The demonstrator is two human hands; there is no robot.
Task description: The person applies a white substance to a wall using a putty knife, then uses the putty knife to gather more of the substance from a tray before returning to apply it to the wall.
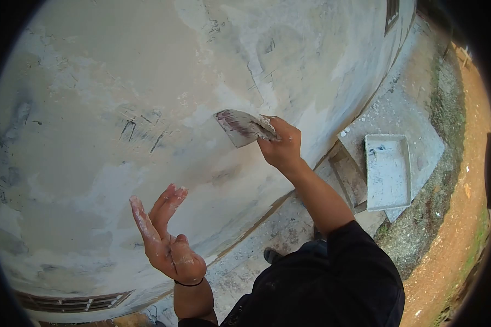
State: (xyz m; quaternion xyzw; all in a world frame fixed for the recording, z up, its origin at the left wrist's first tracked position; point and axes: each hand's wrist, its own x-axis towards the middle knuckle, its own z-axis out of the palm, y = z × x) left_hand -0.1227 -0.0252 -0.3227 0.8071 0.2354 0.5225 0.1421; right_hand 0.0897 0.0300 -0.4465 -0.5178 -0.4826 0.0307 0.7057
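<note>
My right hand grips a putty knife whose broad blade is smeared with grey-white paste, held at the patchy wall. Whether the blade touches the wall I cannot tell. Lower left, my left hand is raised with its fingers apart and nothing in it; white paste coats the fingertips. A dark band circles that wrist. White patches and dark scratches mark the wall around both hands.
A white-smeared tray rests at the right, over a spattered board and beside a wooden support. Gravel and orange soil lie beyond. Barred openings show at the wall's lower left and top right.
</note>
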